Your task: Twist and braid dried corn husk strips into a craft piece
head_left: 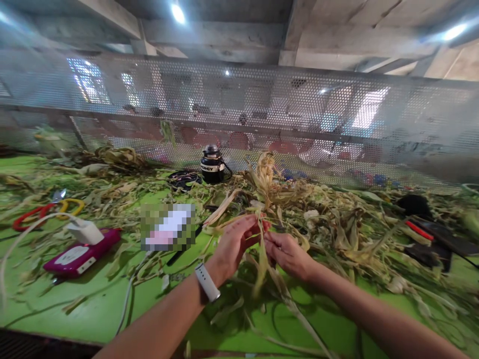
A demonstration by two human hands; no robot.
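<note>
A dried corn husk strip (262,259) hangs down between my two hands over the middle of the green table. My left hand (232,244), with a white band on the wrist, has its fingers bent around the strip's upper part. My right hand (287,252) pinches the strip from the right, close to the left fingertips. Some fingertips are hidden behind the husk and the hands. Just beyond the hands, a bunch of dry husks (265,177) stands up from the pile. Longer strands trail beneath my right hand towards the table's front edge.
Husk scraps cover much of the green table (90,319). At the left are red-and-yellow-handled scissors (33,215), a purple power bank (80,254) with a white plug, and a blurred phone-like object (170,227). A black bottle (212,164) stands before the perforated metal partition (232,109).
</note>
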